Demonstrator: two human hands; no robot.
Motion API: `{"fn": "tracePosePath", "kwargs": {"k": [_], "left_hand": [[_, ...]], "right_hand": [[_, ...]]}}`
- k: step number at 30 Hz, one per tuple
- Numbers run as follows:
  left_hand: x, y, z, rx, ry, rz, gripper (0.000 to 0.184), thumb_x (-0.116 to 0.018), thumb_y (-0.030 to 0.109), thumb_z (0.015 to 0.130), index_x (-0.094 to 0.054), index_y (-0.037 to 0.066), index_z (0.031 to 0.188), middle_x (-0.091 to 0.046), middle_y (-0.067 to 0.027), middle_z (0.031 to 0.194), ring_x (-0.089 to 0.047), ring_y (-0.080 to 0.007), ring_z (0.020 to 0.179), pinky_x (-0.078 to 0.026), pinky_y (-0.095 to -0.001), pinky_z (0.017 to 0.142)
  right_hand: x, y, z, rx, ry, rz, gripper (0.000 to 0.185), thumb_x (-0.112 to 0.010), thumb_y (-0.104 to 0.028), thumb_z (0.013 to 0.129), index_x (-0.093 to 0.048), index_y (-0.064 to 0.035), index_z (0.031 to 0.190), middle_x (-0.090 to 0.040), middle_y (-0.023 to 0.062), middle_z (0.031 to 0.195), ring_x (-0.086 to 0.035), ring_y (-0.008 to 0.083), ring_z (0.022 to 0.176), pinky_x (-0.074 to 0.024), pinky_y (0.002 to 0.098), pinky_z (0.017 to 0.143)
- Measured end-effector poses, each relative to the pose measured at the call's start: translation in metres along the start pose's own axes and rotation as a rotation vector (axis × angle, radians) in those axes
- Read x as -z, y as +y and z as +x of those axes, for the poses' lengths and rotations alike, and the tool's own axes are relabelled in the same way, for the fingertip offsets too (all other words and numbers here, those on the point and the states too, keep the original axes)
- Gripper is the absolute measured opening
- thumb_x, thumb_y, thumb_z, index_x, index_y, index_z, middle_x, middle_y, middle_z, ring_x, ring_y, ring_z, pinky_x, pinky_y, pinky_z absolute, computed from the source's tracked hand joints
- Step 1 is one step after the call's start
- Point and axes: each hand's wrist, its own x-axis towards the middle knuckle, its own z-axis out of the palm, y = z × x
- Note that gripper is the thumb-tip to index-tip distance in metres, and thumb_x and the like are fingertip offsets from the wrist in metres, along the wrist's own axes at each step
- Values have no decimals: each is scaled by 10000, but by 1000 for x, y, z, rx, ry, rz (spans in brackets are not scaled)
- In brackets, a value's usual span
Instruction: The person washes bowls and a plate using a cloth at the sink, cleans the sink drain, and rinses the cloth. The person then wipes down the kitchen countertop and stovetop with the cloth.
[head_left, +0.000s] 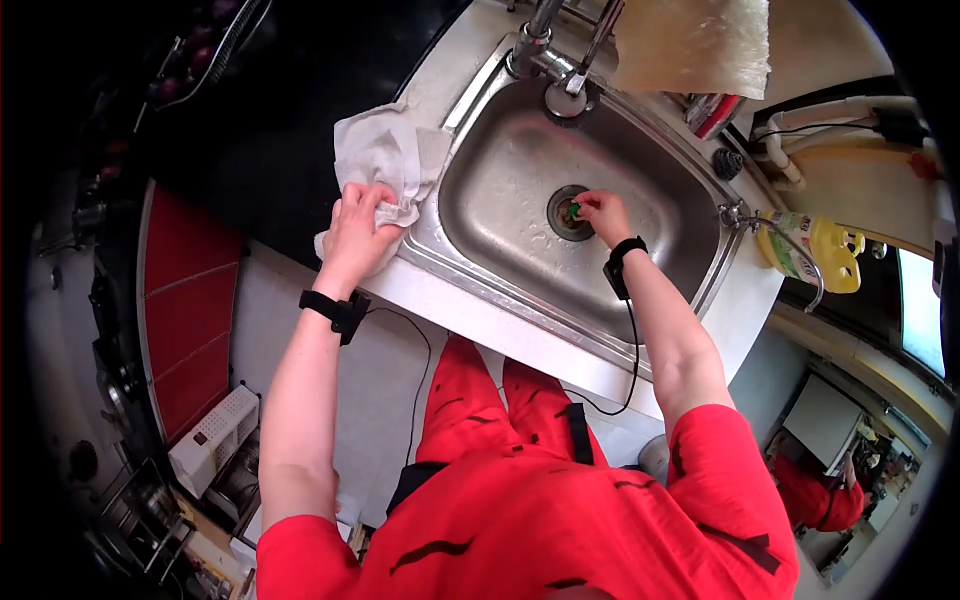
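Your right hand (606,216) pinched a green scrap (573,211) between fingertips (585,200) at the drain (568,234); your left hand (355,230) clutched cloth (372,148) beside the sink (500,175).

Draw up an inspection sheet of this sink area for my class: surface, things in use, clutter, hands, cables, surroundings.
Surface: pale countertop around a steel sink; the basin shows spots that look like water.
Things in use: crumpled white cloth at the sink's left edge; small green item at the drain, too small to identify.
Clutter: yellow container and dark round object beyond the sink's right side.
Hands: left hand grips the cloth; right hand seems to pinch the green item.
Cables: one black cable from the left wristband, another from the right wristband.
Surroundings: tap at the sink's far edge; red cabinet front at left.
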Motion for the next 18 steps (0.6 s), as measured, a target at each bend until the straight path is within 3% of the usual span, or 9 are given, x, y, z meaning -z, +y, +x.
{"fn": "tracePosePath", "kwargs": {"k": [2, 5, 10, 12, 13, 14, 16, 18], "left_hand": [[0, -1, 2, 9, -10, 16, 330, -698, 220, 713, -562, 193, 1013, -480, -36, 1086, -497, -287, 1076, -468, -423, 817], [-2, -3, 2, 7, -6, 26, 328, -699, 224, 716, -561, 193, 1013, -480, -36, 1084, -495, -286, 1082, -467, -422, 820], [2, 5, 2, 23, -8, -13, 335, -695, 177, 702, -552, 146, 1004, -493, -76, 1061, -499, -312, 1047, -417, -378, 901], [3, 5, 3, 54, -24, -10, 336, -695, 175, 702, -551, 146, 1004, -492, -75, 1062, -497, -312, 1049, -417, -380, 900], [2, 3, 2, 32, -9, -21, 336, -693, 173, 700, -551, 146, 1003, -491, -75, 1061, -496, -311, 1049, -416, -379, 900], [1, 1, 2, 10, 5, -33, 337, -692, 171, 698, -551, 146, 1002, -491, -75, 1060, -494, -310, 1049, -415, -379, 900], [0, 1, 1, 11, -4, -19, 326, -696, 204, 708, -553, 166, 999, -485, -57, 1062, -496, -303, 1049, -432, -397, 866], [-1, -1, 3, 12, -7, -5, 316, -699, 237, 719, -556, 187, 997, -478, -39, 1064, -497, -295, 1048, -448, -416, 832]], "right_hand": [[-5, 3, 7, 176, 104, -327, 209, -566, -1, 771, -686, -30, 939, -654, 170, 862, -642, 309, 769, -511, 366, 717], [-15, 1, 10, 367, 227, -540, 221, -555, -22, 779, -686, -51, 955, -632, 183, 923, -608, 367, 854, -493, 398, 779], [-26, -9, 8, 410, 131, -462, 195, -579, -47, 787, -684, -50, 952, -640, 164, 928, -620, 339, 839, -496, 391, 772], [-18, -9, 8, 208, -269, -343, 169, -614, -71, 780, -686, -51, 932, -649, 136, 897, -633, 279, 783, -501, 375, 747], [-15, -8, 10, 47, -232, -134, 145, -635, -108, 801, -667, -33, 922, -646, 89, 840, -626, 204, 730, -515, 331, 708], [-12, -7, 10, 47, -233, -134, 145, -635, -108, 801, -667, -33, 922, -646, 89, 840, -626, 204, 730, -515, 331, 708], [4, -28, 0, -353, -125, 607, 142, -613, -121, 838, -628, -21, 937, -618, 56, 789, -615, 168, 709, -524, 288, 681], [14, -36, -5, -361, -138, 660, 141, -598, -133, 857, -592, -30, 953, -601, 44, 768, -607, 147, 701, -525, 257, 661]]}}
